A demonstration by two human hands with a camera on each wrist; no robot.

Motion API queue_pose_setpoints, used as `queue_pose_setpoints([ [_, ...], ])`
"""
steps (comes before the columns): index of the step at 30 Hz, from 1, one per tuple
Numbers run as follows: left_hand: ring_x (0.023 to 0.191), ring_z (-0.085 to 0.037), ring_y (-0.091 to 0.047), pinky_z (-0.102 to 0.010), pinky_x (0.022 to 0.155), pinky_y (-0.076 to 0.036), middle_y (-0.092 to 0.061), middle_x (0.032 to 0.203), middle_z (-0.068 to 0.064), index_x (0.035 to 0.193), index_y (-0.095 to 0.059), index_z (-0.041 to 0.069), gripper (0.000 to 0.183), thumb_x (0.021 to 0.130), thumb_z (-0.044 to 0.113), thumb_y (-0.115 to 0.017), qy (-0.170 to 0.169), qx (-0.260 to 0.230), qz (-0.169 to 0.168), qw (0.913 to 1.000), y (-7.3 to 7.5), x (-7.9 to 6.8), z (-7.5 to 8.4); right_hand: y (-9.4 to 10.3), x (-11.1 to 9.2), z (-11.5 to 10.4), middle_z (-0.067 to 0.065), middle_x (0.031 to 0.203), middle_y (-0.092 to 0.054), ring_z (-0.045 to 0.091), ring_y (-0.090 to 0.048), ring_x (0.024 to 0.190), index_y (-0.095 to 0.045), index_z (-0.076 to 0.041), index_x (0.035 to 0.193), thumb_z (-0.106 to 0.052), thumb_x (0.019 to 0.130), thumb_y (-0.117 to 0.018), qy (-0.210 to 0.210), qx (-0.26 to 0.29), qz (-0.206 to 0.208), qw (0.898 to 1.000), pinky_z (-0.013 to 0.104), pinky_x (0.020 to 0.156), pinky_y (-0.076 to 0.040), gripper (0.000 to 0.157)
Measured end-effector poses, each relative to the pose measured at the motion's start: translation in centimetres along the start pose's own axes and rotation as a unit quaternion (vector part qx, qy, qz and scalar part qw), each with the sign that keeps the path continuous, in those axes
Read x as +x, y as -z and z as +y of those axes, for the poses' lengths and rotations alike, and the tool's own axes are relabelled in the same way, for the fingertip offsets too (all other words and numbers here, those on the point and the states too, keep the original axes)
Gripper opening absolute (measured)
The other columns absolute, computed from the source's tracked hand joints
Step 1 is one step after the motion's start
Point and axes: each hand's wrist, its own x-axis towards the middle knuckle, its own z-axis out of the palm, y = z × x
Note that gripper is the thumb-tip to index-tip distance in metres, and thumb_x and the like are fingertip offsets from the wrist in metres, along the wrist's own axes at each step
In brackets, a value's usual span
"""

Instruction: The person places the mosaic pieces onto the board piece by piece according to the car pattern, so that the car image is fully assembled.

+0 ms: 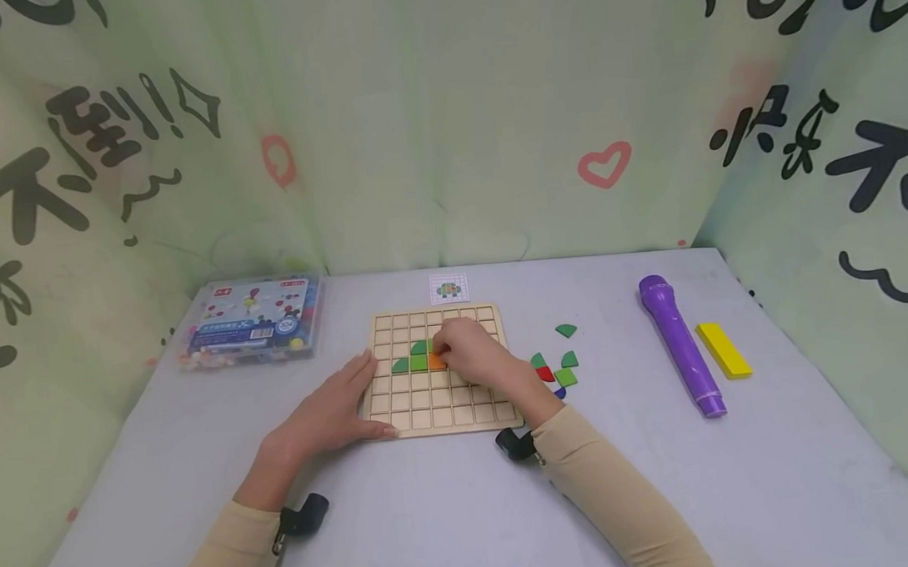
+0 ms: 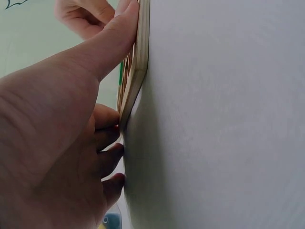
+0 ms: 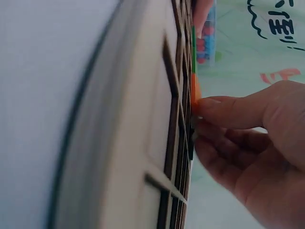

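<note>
Clad in plain beige long sleeves (image 1: 619,495), with rounded black wrist cameras (image 1: 306,516) at seven and five o'clock.

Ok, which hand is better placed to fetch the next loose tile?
Likely the right hand: it's nearer the loose green tiles, right of the wooden grid board. The left hand rests at the board's left edge.

Tan gridded board (image 1: 421,419); green tiles (image 1: 419,363), orange tile (image 1: 436,362); purple tube (image 1: 681,345); yellow block (image 1: 723,351).

It looks like a little booth (image 1: 373,111) in here: green cloth (image 1: 450,175) with black writing (image 1: 24,217) wraps the far corners of the tabletop (image 1: 432,509).
</note>
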Motion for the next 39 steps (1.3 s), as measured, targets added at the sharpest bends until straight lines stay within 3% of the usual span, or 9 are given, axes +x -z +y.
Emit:
queue_pose_setpoints([
  [8, 0.154, -0.036, -0.019, -0.052, 0.124, -0.026, -0.014, 0.168, -0.013, 0.159, -0.018, 0.006, 0.122, 0.072, 0.069, -0.075, -0.004, -0.006, 0.002, 1.0000, -0.1, 0.1, -0.1, 0.5, -0.3, 0.1, -0.001, 0.091, -0.068, 0.014, -0.061, 0.086, -0.080, -0.009, 0.088, 0.000, 0.087, -0.066, -0.012, -0.002, -0.036, 0.999, 0.029, 0.079, -0.055, 0.017],
  [18, 0.154, -0.036, -0.020, -0.051, 0.124, -0.026, -0.014, 0.168, -0.013, 0.159, -0.019, 0.005, 0.121, 0.072, 0.069, -0.074, -0.004, 0.005, 0.010, 0.9999, -0.3, 0.0, -0.2, 2.7, -1.3, 2.0, 0.003, 0.101, -0.075, 0.015, -0.063, 0.088, -0.077, -0.010, 0.102, -0.005, 0.090, -0.064, -0.061, 0.040, -0.049, 0.996, 0.031, 0.080, -0.057, 0.018],
  [32, 0.153, -0.037, -0.019, -0.052, 0.123, -0.026, -0.015, 0.168, -0.014, 0.158, -0.019, 0.004, 0.119, 0.073, 0.066, -0.076, -0.001, 0.005, 0.006, 1.0000, 0.0, -0.2, 0.0, 5.3, -4.6, 5.6, 0.001, 0.087, -0.069, 0.017, -0.058, 0.082, -0.074, -0.010, 0.089, -0.004, 0.087, -0.068, -0.099, 0.042, -0.088, 0.990, 0.027, 0.074, -0.051, 0.009],
  [39, 0.153, -0.037, -0.019, -0.052, 0.123, -0.026, -0.014, 0.168, -0.015, 0.158, -0.019, 0.004, 0.120, 0.073, 0.067, -0.075, -0.005, 0.005, 0.005, 1.0000, -0.1, -0.1, 0.1, 6.6, -6.6, 7.1, 0.003, 0.075, -0.064, 0.015, -0.055, 0.067, -0.070, -0.007, 0.082, 0.004, 0.080, -0.070, -0.117, 0.043, -0.114, 0.986, 0.025, 0.061, -0.048, 0.011],
])
